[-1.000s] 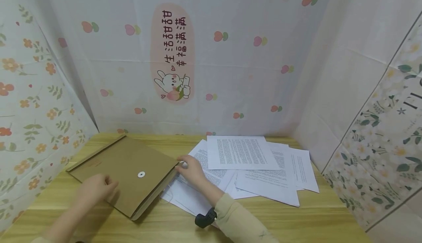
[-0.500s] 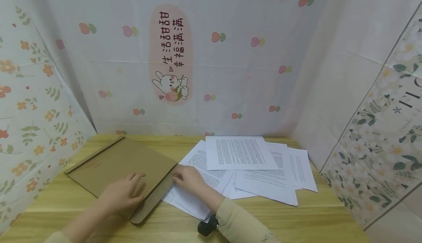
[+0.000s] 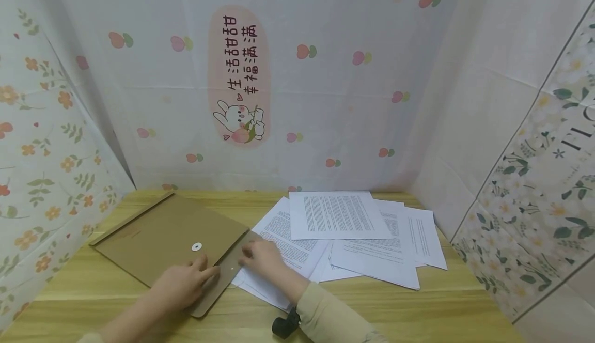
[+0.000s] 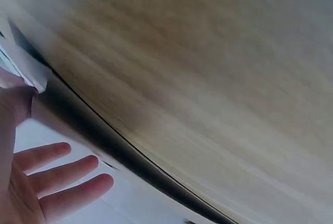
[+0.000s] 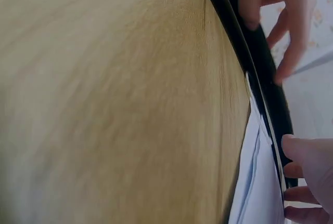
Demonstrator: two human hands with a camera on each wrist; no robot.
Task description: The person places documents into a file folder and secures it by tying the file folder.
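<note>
At lower left, my spread left hand touched the flat brown paper envelope; my right hand pinched its flap.

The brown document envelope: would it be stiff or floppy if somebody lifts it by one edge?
The brown document envelope is probably fairly stiff, since it lies flat with straight edges. Its flap may swing, as it extends beyond a fold.

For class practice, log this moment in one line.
left hand: at rectangular brown paper envelope; right hand: at its brown flap; white printed papers: alongside
</note>
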